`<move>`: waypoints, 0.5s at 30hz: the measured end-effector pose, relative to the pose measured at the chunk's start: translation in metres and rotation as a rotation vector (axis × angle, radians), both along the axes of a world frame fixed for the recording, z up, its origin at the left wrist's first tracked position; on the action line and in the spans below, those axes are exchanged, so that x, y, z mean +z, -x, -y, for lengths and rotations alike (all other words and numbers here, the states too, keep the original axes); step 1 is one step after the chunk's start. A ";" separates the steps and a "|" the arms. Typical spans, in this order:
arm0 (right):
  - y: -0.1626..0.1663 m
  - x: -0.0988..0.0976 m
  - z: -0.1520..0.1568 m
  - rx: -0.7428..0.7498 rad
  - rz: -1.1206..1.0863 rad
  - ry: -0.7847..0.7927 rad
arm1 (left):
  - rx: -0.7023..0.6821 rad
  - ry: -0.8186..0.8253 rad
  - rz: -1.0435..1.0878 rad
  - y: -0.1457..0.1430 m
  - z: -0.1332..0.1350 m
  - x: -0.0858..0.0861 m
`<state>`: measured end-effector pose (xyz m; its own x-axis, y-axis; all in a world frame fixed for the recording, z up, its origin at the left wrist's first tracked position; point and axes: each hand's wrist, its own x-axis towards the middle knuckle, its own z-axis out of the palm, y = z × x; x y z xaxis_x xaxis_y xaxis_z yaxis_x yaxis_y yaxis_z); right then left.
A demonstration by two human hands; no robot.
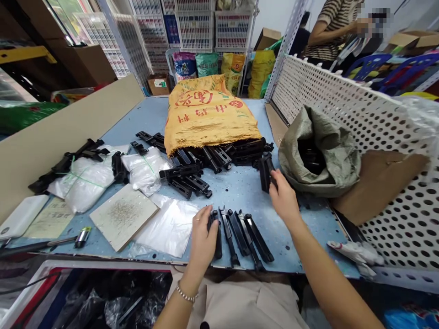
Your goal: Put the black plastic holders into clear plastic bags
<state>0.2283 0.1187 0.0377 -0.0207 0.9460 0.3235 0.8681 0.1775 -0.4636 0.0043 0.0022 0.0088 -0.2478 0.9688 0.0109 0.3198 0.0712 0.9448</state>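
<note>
My left hand (203, 237) is closed around a long black plastic piece (218, 242) at the left end of a row near the table's front edge. Several slim black pieces (240, 233) lie side by side in that row, pointing away from me. My right hand (284, 196) grips a black plastic part (265, 172) farther back, beside the grey-green sack; its fingers partly cover the part. Beyond both hands, a heap of black parts (192, 178) spills from the mouth of a yellow woven sack (209, 114).
An open grey-green sack (322, 155) with dark contents stands at right, before a perforated white panel (315, 96). At left lie bundled clear bags (87, 183), a square board (123, 214), flat plastic bags (171, 224) and a hammer (82, 237). Another person (336, 27) stands behind the panel.
</note>
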 end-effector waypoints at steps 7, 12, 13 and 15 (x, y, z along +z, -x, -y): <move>0.038 0.011 0.103 0.814 -0.334 0.101 | -0.077 0.129 0.597 -0.024 -0.011 0.036; 0.040 0.018 0.054 0.593 -0.146 -0.088 | -0.172 0.263 0.698 -0.019 0.012 0.049; 0.043 0.016 0.044 0.625 -0.057 -0.150 | -0.184 0.270 0.702 -0.020 0.016 0.051; 0.052 0.010 0.031 0.717 0.013 -0.234 | -0.195 0.266 0.659 -0.021 0.021 0.055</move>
<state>0.1759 0.0878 0.0474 -0.6106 0.6061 0.5097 0.5077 0.7935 -0.3354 0.0255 -0.0184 0.0633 0.0555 0.9449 -0.3226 -0.2782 0.3249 0.9039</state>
